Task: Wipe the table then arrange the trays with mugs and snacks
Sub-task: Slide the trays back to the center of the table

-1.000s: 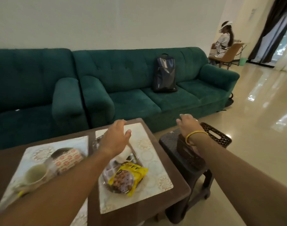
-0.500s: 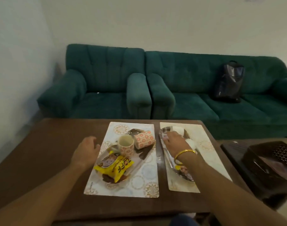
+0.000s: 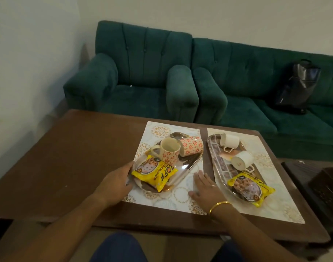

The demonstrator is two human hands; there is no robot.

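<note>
Presently, metal tray [image 3: 183, 167] lies on left placemat [image 3: 180, 197], long axis slanting far-right. Left hand [image 3: 114, 183] grips its left rim; right hand [image 3: 205, 188] rests flat, fingers straight, just beside its right edge.

On the brown worktop [image 3: 67, 157], the shiny left tray [image 3: 188, 167] carries an upright patterned mug [image 3: 169, 152], a second patterned mug [image 3: 192, 145] lying on its side against it, and a yellow snack packet [image 3: 155, 173] at its near end. Just beside it, the right tray [image 3: 212, 146] holds a far white mug [image 3: 229, 140] and a near white mug [image 3: 242, 160], both tipped over, and another yellow packet [image 3: 250, 188] nearest.
</note>
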